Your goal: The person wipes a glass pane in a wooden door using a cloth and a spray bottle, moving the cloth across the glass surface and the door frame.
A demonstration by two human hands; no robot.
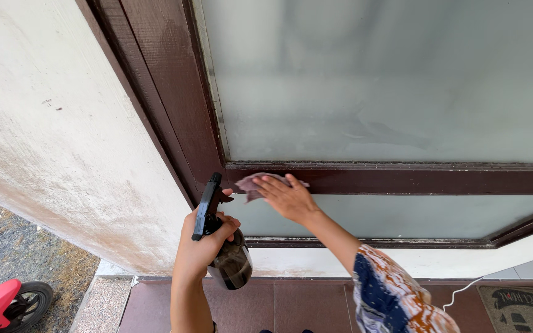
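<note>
Going left to right with the brown rail point(402, 180) of the window frame as the landmark: a red toy wheel point(7, 305) sits way down-left of it on the gravel, then the left hand point(200, 243) hangs just below the rail's left end, fingers clamped round a spray bottle point(229, 262) that looks to hold dark liquid, nozzle up. The right hand point(288, 197) is nearer, fingers flat and together pressing a cloth point(255, 183) onto the rail; the rail's long axis runs off to the right of the fingers, frosted glass above and below
</note>
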